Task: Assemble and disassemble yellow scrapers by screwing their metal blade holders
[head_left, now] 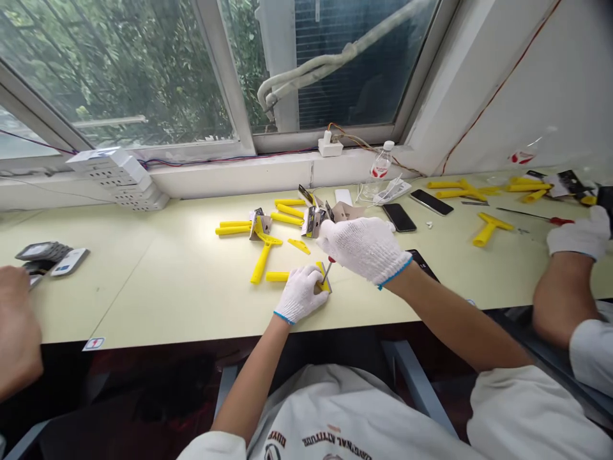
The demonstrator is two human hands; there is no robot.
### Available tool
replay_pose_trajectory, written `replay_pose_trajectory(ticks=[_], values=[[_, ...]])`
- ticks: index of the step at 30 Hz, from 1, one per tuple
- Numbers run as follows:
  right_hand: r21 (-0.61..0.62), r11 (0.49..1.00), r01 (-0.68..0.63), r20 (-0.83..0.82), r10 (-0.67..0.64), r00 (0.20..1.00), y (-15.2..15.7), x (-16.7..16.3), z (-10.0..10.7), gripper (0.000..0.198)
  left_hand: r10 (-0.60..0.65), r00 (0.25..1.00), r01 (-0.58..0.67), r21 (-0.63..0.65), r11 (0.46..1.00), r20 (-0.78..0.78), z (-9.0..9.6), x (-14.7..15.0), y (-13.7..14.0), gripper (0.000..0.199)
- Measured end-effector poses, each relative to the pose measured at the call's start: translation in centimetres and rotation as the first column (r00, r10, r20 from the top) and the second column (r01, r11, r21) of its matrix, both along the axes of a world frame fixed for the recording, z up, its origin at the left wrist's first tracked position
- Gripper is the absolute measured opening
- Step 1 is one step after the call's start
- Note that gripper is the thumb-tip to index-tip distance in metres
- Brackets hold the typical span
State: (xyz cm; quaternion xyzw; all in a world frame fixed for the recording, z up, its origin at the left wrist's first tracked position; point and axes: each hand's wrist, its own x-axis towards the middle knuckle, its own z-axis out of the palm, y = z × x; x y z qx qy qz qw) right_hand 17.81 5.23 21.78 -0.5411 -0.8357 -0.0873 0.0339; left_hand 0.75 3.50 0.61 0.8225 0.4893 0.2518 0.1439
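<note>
My left hand (301, 294), in a white knit glove with a blue cuff, is closed on a yellow scraper (276, 276) near the table's front edge. Its handle points left, and the fingers cover part of the head. In my right hand (361, 246), gloved likewise, is a screwdriver (327, 271) with a red handle; its shaft slants down to the scraper's head. The fist hides most of that handle. Another T-shaped yellow scraper (261, 259) lies to the left, beside a loose yellow plate (299, 245).
Behind lie yellow scrapers with card packaging (287, 211). Phones (399, 217), a power strip (393, 190) and a bottle (382, 167) stand right of them. A co-worker's gloved hand (579, 235) rests at the right; a bare hand (18, 326) shows at the left. White boxes (119, 179) are stacked by the window.
</note>
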Motion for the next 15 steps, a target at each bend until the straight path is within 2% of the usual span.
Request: replay_pose_trajectory(ticks=[2, 4, 6, 9, 13, 15], values=[[-0.03, 0.987, -0.156, -0.035, 0.155, 0.987, 0.4, 0.6, 0.0, 0.024, 0.021, 1.0, -0.021, 0.005, 1.0, 0.0, 0.0, 0.0, -0.1, 0.019], [-0.068, 0.942, -0.329, -0.129, 0.319, 0.939, 0.7, 1.5, 0.0, 0.016, 0.043, 0.999, -0.043, 0.006, 0.999, 0.003, -0.1, 0.1, -0.3, 0.02], [-0.086, 0.91, -0.406, -0.23, 0.379, 0.897, 0.7, 2.2, -0.1, 0.012, 0.045, 0.999, -0.045, 0.001, 0.999, 0.01, -0.2, 0.1, -0.3, 0.021], [-0.071, 0.935, -0.348, -0.299, 0.313, 0.901, 0.5, 2.7, -0.7, 0.013, 0.036, 0.999, -0.036, 0.0, 0.999, 0.01, -0.3, 0.1, -0.3, 0.02], [0.033, 0.994, -0.101, -0.226, 0.106, 0.968, 0.4, 2.4, -1.2, 0.026, 0.033, 0.999, -0.033, 0.016, 0.999, 0.003, -0.2, 0.1, -0.3, 0.02], [0.029, 0.996, -0.089, -0.186, 0.093, 0.978, 0.6, 2.3, -1.0, 0.028, 0.022, 1.0, -0.022, 0.021, 1.0, 0.005, -0.2, 0.0, -0.3, 0.021]])
